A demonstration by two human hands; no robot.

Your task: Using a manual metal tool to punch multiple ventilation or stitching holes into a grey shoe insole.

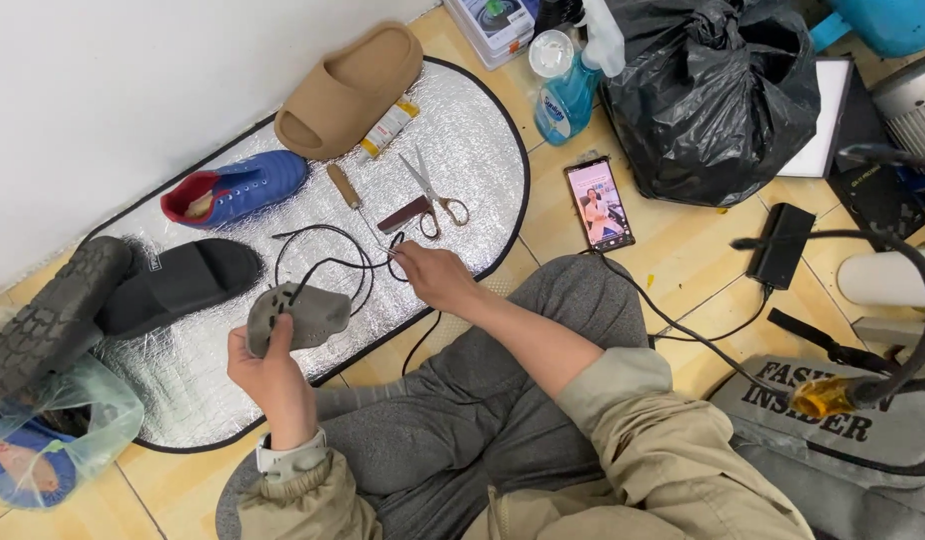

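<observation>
Grey shoe piece (301, 315) with a row of eyelet holes sits pinched in the left hand (270, 372), thumb on top and fingers closed around its lower edge, held just above the silver mat (463, 130) on the floor. A black lace (328, 262) runs from the piece in loops across the mat to the right hand (435, 276), whose fingertips are closed on the lace end. Just beyond that hand lie scissors (433, 192) and an awl with a wooden handle (345, 187). Farther out on the mat are a blue shoe (238, 188), a tan slide (351, 90) and a black shoe (178, 285). A phone (600, 204) lies on the floor beside the mat, near a black bag (718, 95).
</observation>
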